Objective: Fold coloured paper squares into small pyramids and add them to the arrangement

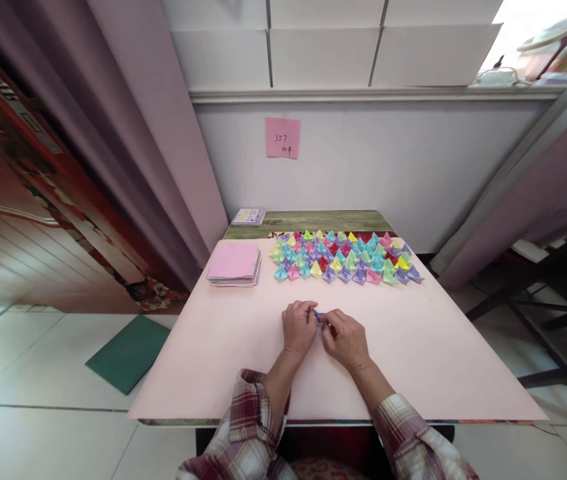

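Observation:
Between my two hands, over the middle of the table, is a small folded piece of blue-purple paper (318,316). My left hand (299,327) pinches it from the left, and my right hand (346,339) grips its right side. The fingers cover most of the paper, so its exact shape is hidden. Beyond the hands lie several rows of folded paper boats (345,259) in many colours. To the left rests a stack of square coloured paper (234,261), with a pink sheet on top.
A pale pink sheet covers most of the table (203,360). At the back left corner lies a small printed pack (249,217). A pink note (282,138) is stuck on the wall. On the floor at left is a green mat (129,353); a dark stool (538,327) stands at right.

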